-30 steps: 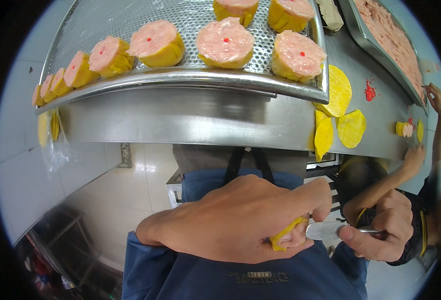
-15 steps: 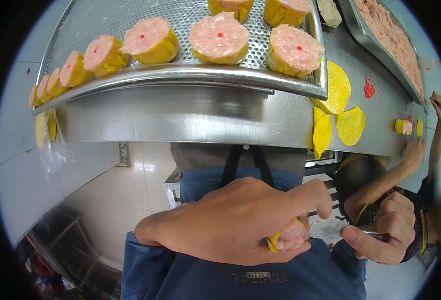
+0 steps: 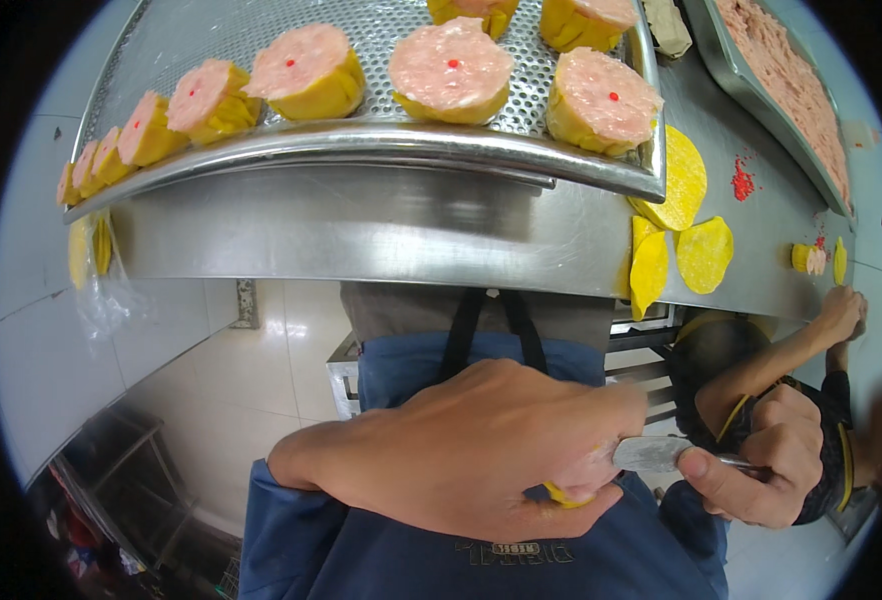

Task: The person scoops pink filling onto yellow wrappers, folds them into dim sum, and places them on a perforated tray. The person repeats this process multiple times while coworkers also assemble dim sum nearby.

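Note:
My left hand (image 3: 461, 445) is curled round a dumpling (image 3: 583, 476), its pink meat filling facing right and a bit of yellow wrapper showing below. The fingers and palm hide most of the dumpling. In my right hand (image 3: 776, 460) is a small metal spatula (image 3: 653, 454), gripped by its handle with the thumb along it. The blade's tip touches the filling beside the left index finger. Both hands are in front of my blue apron, below the table edge.
A perforated metal tray (image 3: 361, 140) holds several dumplings, most showing a red dot. Yellow wrappers (image 3: 705, 255), red bits (image 3: 742, 180) and a pan (image 3: 726, 70) of pink meat lie right on the steel table (image 3: 381, 230). A co-worker's hand (image 3: 841, 313) is beyond.
My left index finger has bent in closer over the dumpling. The spatula blade has come up against the filling. The co-worker's raised hand has dropped toward their other hand.

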The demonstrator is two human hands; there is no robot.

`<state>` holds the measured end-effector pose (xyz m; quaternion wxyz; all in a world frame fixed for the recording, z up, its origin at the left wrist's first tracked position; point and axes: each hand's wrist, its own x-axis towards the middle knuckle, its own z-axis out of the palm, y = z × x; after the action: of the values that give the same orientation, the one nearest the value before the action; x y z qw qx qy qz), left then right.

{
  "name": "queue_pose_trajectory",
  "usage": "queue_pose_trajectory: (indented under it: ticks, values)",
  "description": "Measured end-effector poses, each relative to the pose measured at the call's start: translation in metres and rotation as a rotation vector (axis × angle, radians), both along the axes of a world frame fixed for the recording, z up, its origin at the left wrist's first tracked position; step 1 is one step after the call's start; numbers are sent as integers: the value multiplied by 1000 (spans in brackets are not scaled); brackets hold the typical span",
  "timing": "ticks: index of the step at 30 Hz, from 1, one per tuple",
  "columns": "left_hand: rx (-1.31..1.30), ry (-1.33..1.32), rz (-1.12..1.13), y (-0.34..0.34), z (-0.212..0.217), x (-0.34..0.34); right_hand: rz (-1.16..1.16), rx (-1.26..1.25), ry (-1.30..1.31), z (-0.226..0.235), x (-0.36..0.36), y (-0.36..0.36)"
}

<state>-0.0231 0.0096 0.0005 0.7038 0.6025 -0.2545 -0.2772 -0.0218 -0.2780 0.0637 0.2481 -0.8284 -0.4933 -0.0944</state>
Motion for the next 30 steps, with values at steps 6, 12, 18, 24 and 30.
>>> queue_pose_trajectory:
  ticks: [6,12,18,24,30]
  values:
    - [-79,16,-36,-9,-5,3,26,109,34,-7,-1,10]
    - [-14,-137,61,-13,-8,0,28,19,41,-3,4,7]
    - [-111,166,30,-5,0,2,35,34,31,3,3,-2]
    - [-71,-85,-44,-17,-8,4,44,129,1,-16,2,11]
    - [-1,-93,49,-8,-3,2,-8,39,30,-4,1,3]
